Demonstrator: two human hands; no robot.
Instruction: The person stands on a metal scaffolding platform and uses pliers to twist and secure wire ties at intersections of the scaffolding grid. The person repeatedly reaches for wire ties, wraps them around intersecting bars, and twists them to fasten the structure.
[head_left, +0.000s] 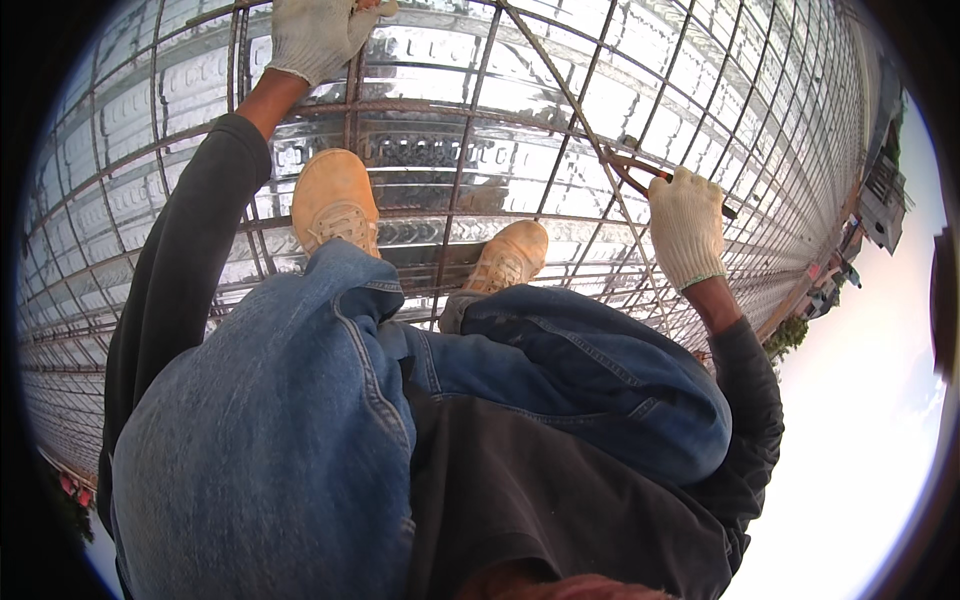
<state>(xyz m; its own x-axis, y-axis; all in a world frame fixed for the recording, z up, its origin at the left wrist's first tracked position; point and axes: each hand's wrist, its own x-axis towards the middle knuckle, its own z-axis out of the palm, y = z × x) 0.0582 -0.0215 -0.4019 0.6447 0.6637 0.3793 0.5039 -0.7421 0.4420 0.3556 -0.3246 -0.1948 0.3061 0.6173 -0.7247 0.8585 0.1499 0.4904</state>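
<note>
My left hand [315,35], in a white knit glove, is closed around a rusty bar of the rebar grid [560,110] at the top of the view. At the right, my gloved right hand [686,228] grips pliers with orange handles [640,176], whose jaws sit on a diagonal bar crossing. I crouch on the grid in blue jeans; both tan boots [335,200] rest on the bars between my hands.
Under the rebar mesh lies shiny corrugated metal decking [420,150]. The deck edge runs along the right [830,250], beyond it buildings, trees and bright sky far below. More mesh stretches left and down toward another edge.
</note>
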